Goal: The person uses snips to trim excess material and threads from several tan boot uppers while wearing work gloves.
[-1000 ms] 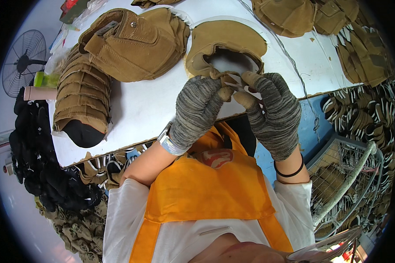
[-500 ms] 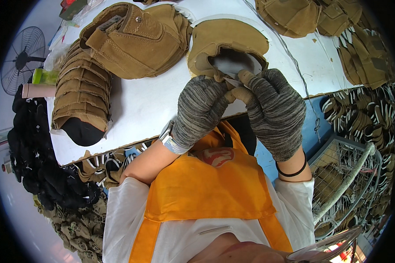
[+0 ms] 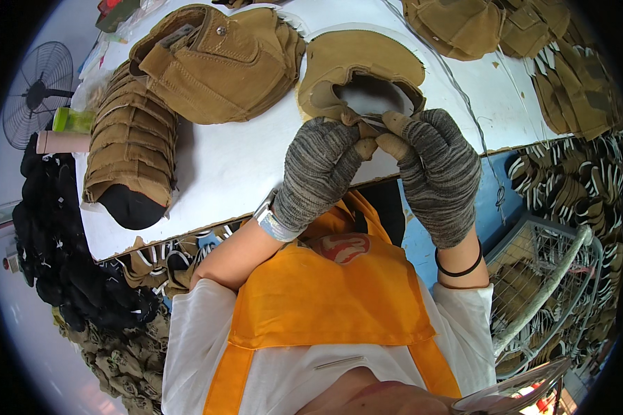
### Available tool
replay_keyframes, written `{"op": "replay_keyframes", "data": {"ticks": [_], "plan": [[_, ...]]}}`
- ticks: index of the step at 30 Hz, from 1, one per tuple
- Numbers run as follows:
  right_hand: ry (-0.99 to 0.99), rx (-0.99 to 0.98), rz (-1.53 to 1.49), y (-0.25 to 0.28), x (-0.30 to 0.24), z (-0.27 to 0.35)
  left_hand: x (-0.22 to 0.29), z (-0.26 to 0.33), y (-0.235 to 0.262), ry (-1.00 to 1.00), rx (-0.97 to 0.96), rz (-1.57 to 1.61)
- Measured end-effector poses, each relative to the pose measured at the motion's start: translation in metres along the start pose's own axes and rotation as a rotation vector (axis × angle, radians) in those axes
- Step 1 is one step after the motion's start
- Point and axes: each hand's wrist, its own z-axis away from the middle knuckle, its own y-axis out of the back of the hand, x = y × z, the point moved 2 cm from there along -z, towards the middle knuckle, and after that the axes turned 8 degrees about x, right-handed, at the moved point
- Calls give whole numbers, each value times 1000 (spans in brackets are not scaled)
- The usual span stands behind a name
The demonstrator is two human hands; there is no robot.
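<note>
A brown suede shoe upper rests on the white table's front part, its opening toward me. My left hand, in a grey knitted glove, pinches the near edge of the upper. Beside it my right hand, gloved alike with tan fingertips, has thumb and forefinger closed on the same edge, where a small pale strip shows between the hands. The fingertips partly hide that strip. To the left lie a stack of brown shoe uppers and a row of nested uppers with a black lining at the near end.
More uppers lie at the table's far right, near a cable. A wire basket cart stands to my right. Black shoe parts hang or pile at left, below a fan. The white table ends just before me.
My right thumb has drawn slightly away from the left hand's fingertips. Both hands stay at the upper's near edge, and the whole view has shifted a little.
</note>
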Motion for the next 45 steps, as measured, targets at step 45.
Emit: {"op": "replay_keyframes", "data": {"ticks": [45], "plan": [[-957, 297, -753, -7, 55, 44, 5, 17, 2, 270, 33, 378]]}}
